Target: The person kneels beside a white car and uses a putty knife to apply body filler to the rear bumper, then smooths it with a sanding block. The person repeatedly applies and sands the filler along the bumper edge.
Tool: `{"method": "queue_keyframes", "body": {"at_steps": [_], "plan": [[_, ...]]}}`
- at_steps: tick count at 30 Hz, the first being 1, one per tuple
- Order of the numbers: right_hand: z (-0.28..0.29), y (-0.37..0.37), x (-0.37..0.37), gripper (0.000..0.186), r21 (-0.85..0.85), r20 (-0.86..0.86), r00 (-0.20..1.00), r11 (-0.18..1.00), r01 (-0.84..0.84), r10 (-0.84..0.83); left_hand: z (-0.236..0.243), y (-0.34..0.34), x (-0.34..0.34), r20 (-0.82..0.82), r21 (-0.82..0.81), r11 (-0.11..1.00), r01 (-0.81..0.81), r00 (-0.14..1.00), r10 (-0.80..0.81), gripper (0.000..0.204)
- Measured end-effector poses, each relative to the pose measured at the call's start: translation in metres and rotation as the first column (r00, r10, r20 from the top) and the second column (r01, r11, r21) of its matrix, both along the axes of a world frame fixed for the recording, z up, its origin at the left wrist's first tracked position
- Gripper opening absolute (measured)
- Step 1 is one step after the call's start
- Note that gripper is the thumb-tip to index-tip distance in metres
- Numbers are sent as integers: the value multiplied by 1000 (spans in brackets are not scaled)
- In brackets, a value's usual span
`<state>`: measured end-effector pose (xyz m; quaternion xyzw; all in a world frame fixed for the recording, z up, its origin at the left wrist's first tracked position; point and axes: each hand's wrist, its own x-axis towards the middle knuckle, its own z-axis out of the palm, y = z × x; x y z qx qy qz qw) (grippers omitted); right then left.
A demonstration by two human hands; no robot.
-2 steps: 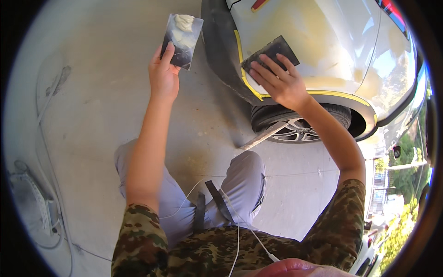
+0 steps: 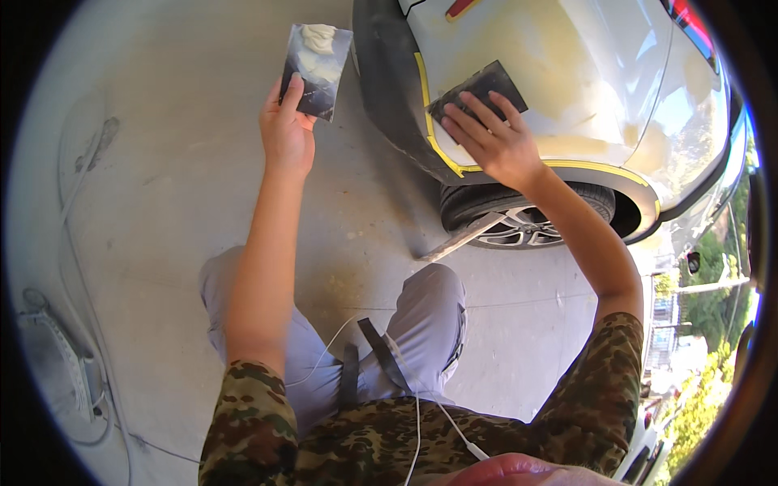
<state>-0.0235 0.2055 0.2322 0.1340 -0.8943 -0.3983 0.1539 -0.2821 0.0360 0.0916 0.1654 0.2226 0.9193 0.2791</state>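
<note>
My left hand [image 2: 288, 134] grips the lower end of a dark rectangular plate [image 2: 322, 99], thumb on top. A mound of cream-coloured putty [image 2: 318, 38] sits on its far end, with a thinner smear below it. My right hand [image 2: 506, 150] holds a flat black spreader [image 2: 494, 79] against the car's rear corner, fingers laid across its face; the thumb is hidden. Around the spreader, the car body panel [image 2: 559, 81] is silver-white with yellowish patches. Yellow masking tape [image 2: 442, 154] borders the panel along the dark bumper trim [image 2: 381, 97] and the wheel arch.
Below the panel stands the car's wheel [image 2: 527, 223], with a wooden stick [image 2: 462, 237] leaning against it. On the concrete floor [image 2: 162, 202] at left lie a hose [image 2: 77, 251] and a grey device [image 2: 61, 356]. A white cable [image 2: 417, 437] hangs before my torso.
The plate in my left hand has shifted very slightly to the left. My right hand and the spreader have barely moved on the panel.
</note>
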Motion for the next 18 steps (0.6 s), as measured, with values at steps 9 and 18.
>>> {"method": "queue_keyframes", "body": {"at_steps": [9,18], "plan": [[-4,-11,32,41,143,51,949,943,301,-311,-58,4,-5,73,-50,990,134,989,-130,36],[20,-31,-13,39,246,97,924,909,337,-369,-30,-2,-21,91,47,976,212,972,-215,35]]}}
